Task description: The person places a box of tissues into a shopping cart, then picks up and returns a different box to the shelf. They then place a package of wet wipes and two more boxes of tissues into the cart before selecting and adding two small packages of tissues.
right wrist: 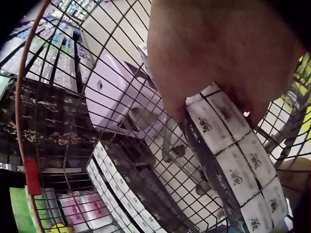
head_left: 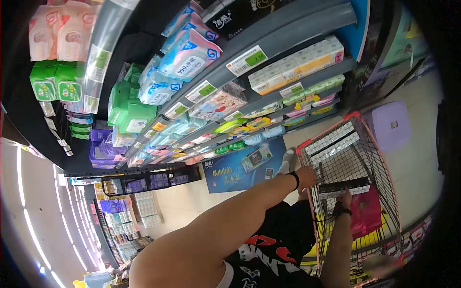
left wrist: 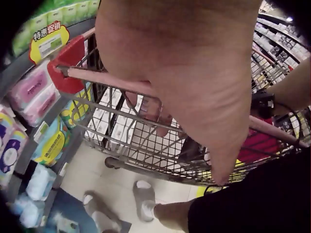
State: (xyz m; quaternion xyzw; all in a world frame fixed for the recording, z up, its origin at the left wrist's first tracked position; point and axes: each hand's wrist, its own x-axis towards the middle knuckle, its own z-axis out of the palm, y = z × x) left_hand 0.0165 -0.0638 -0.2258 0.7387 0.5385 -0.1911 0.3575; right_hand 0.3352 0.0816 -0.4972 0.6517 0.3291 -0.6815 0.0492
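My left hand (head_left: 308, 176) grips the pinkish rim of the shopping cart (head_left: 390, 177). In the left wrist view its fingers (left wrist: 151, 110) hang over inside the wire basket and its thumb lies on the near side. Lower in the cart, my right hand (head_left: 344, 200) holds a black-and-white pack of tissues (right wrist: 243, 167). The right wrist view shows this hand (right wrist: 221, 58) at one end of the pack, its fingertips partly hidden behind it. Similar packs (right wrist: 127, 187) lie at the basket's far end. A magenta bag (head_left: 367, 211) sits beside the held pack.
Shelves of tissue packs (head_left: 297, 65) and wipes (head_left: 189, 55) run along the aisle. A purple stool (head_left: 391, 124) stands beyond the cart. A blue poster (head_left: 245, 165) lies on the floor by the shelf, near my feet (left wrist: 144, 200).
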